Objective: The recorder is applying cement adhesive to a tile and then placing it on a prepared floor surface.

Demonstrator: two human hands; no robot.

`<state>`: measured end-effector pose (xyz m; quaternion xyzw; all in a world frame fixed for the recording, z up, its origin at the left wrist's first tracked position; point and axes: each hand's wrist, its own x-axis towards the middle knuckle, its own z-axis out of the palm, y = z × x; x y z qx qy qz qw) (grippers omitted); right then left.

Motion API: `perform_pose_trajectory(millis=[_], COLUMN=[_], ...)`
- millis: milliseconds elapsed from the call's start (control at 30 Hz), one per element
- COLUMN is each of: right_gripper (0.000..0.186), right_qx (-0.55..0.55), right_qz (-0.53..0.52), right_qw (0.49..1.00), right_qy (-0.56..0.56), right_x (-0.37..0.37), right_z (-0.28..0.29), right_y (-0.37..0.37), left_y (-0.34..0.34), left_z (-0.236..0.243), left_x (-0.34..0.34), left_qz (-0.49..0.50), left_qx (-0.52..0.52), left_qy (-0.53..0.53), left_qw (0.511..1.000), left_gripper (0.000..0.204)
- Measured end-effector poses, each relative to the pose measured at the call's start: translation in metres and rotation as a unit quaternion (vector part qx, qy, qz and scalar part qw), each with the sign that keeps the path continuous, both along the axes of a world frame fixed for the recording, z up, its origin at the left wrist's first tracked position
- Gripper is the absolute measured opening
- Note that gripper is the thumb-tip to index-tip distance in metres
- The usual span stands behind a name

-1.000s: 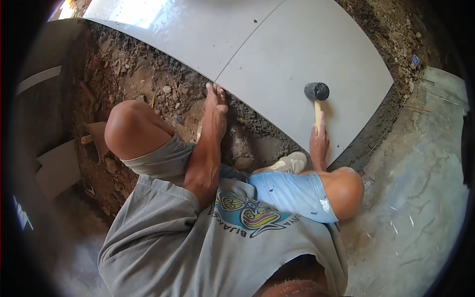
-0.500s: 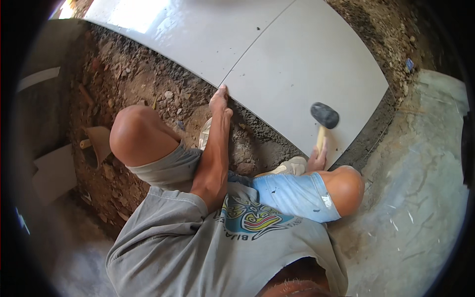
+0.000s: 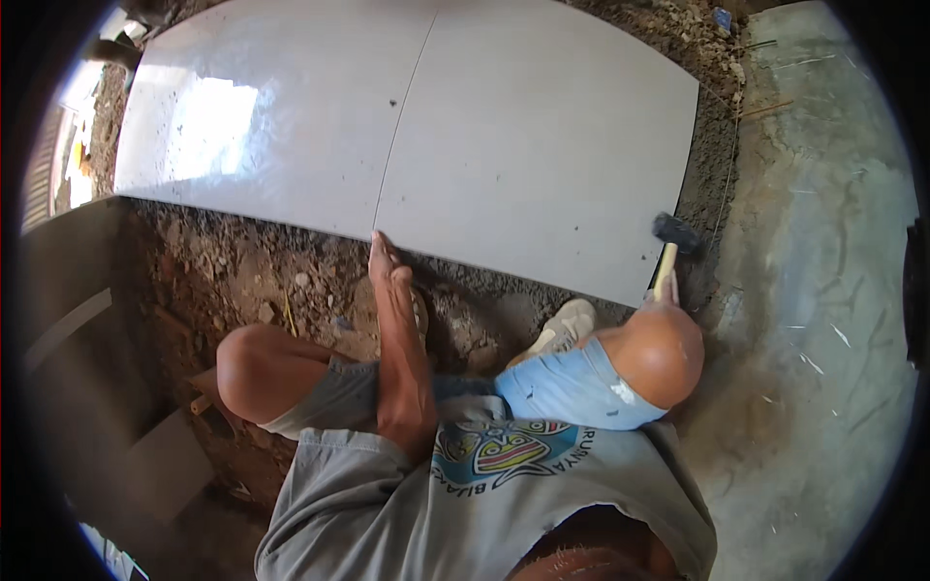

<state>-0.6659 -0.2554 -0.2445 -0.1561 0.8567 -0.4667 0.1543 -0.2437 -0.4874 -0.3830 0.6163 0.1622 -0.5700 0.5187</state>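
Observation:
Two large glossy pale tiles lie side by side, the left tile (image 3: 291,121) and the right tile (image 3: 542,145), with a thin seam between them. At the near end of this seam, my left hand (image 3: 384,258) touches the tile edges with its fingers stretched out, holding nothing. My right hand (image 3: 665,292), partly hidden behind my knee, is wrapped round the pale wooden handle of a mallet (image 3: 675,233). Its dark head is over the right tile's right edge, close to the near corner; I cannot tell whether it touches.
Grey mortar (image 3: 712,189) shows along the right tile's side. Rough soil with stones (image 3: 276,266) lies in front of the tiles. A smooth concrete slab (image 3: 823,252) borders the right side. My shoe (image 3: 567,324) stands near the tiles' near edge.
My view has turned, so the tiles lie straighter across it. The mallet has moved from over the right tile's surface to its right edge. My left hand stays at the seam.

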Motion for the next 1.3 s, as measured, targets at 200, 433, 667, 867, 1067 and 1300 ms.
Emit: perform_pose_trajectory(millis=[200,433,667,867,1067,1300], right_gripper=[0.045,0.044,0.043,0.043,0.04,0.044], right_qx=[-0.035,-0.023,0.021,0.064,0.156,0.307], right_qz=[-0.014,-0.018,0.001,-0.047,0.042,0.039], right_qw=[0.998,0.992,0.983,0.968,0.968,0.936], right_qy=[-0.053,-0.122,-0.184,-0.237,0.193,0.165], right_x=[-0.016,-0.023,-0.044,-0.051,-0.023,-0.031], right_z=[-0.01,-0.007,-0.004,0.015,0.0,0.094], right_y=[-0.048,-0.061,-0.06,-0.006,0.013,0.013], left_y=[0.002,0.002,-0.003,-0.01,-0.024,-0.013], left_z=[-0.011,0.005,0.026,0.001,0.006,-0.001], left_x=[0.012,0.006,-0.014,-0.007,0.03,0.003], left_qz=[-0.032,-0.018,-0.009,-0.085,-0.092,-0.024], left_qx=[0.016,-0.035,0.003,0.023,0.028,0.068], left_qy=[0.008,0.006,0.003,0.0,0.028,0.038], left_qw=[0.999,0.999,1.0,0.996,0.995,0.997], left_gripper=[0.03,0.029,0.032,0.03,0.038,0.025])
